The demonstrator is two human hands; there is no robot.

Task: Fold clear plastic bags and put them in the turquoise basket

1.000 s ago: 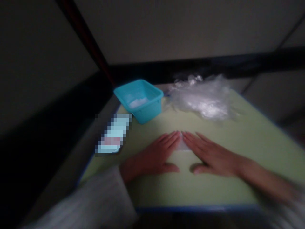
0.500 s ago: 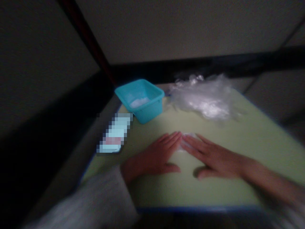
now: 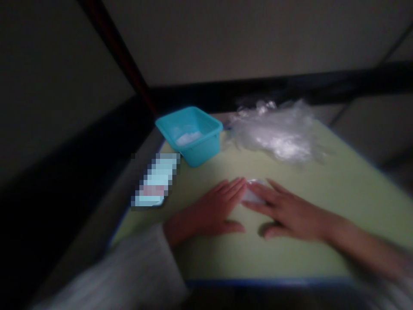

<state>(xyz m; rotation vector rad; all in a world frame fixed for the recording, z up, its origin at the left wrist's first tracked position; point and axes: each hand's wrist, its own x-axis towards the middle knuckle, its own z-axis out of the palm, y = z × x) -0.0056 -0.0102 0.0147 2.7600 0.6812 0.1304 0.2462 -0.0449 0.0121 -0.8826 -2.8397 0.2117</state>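
Note:
A small whitish, shiny flat piece, perhaps clear plastic (image 3: 255,197), lies on the pale green tabletop (image 3: 245,262). My left hand (image 3: 216,209) rests flat with its fingertips at the piece's left edge, thumb apart. From the right, my right hand (image 3: 284,211) reaches across the piece with fingers stretched and spread over it. The fingertips of both hands meet near its upper left. Part of the piece is hidden beneath my fingers.
A turquoise plastic basket (image 3: 203,150) with white material inside stands at the back left. Beside it, a pile of crumpled clear plastic (image 3: 280,133) covers the back right. A phone-like object with a blurred-out screen (image 3: 156,181) lies at the left edge.
My right hand's fingers have spread wider, with one finger shifted towards me, uncovering more of the whitish piece. My left hand has hardly moved.

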